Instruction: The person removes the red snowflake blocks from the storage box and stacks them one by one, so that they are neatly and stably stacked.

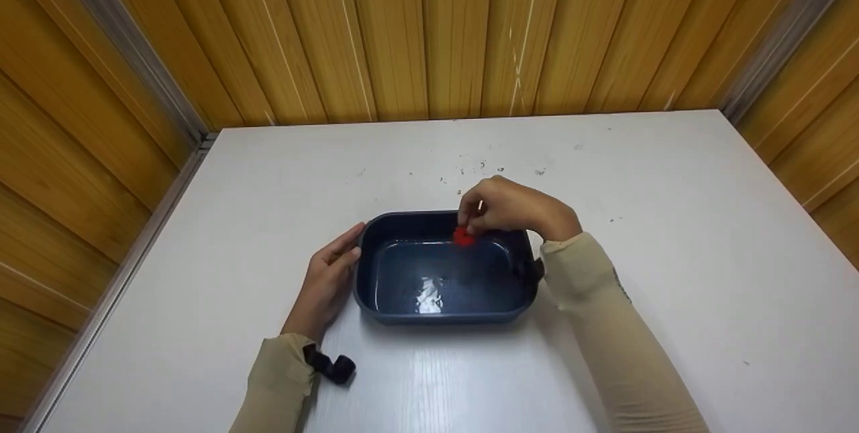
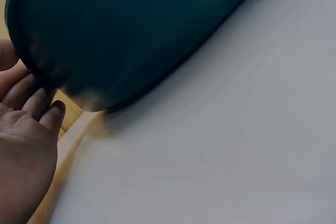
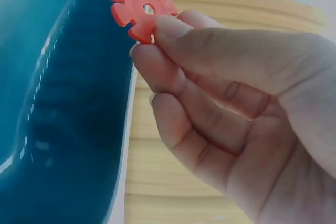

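A dark blue rectangular tub (image 1: 443,317) with rounded corners stands on the white table. Between thumb and fingertips, my right hand (image 1: 507,207) pinches a red notched plastic disc (image 3: 137,7) with a small hole in its centre. In the head view that disc overlaps the far right part of the tub's inside. At the tub's left end, my left hand (image 1: 329,278) rests its fingers against the outer wall and rim, thumb near the rim. The left wrist view shows those fingers (image 2: 37,100) lightly bent along the tub's side.
The white table (image 1: 201,325) spreads around the tub, with small dark marks (image 1: 483,166) behind it. Yellow wood-look panels (image 1: 456,30) rise at the back and both sides. A black wrist camera (image 1: 339,367) sits by the left sleeve.
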`<action>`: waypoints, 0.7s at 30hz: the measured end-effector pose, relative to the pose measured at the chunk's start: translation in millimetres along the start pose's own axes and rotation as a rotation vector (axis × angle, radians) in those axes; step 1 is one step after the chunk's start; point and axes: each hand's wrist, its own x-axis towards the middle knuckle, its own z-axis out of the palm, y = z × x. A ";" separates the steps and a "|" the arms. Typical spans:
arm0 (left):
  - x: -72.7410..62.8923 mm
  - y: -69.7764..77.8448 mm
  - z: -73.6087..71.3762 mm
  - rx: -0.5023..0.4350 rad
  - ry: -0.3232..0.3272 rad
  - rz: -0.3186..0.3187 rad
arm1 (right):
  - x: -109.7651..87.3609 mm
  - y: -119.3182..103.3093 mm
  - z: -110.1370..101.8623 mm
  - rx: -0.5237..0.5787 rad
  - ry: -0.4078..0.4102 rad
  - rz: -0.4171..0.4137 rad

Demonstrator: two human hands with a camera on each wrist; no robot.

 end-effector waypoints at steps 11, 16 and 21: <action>-1.0 0.5 -3.7 -0.019 0.000 -0.001 | -26.7 23.5 -15.2 0.055 0.057 0.094; -1.2 0.7 -4.7 -0.027 0.006 -0.003 | -40.9 37.4 -19.4 0.064 0.096 0.130; -2.8 2.6 -4.3 -0.028 0.003 0.007 | -53.7 51.1 -21.4 0.072 0.129 0.180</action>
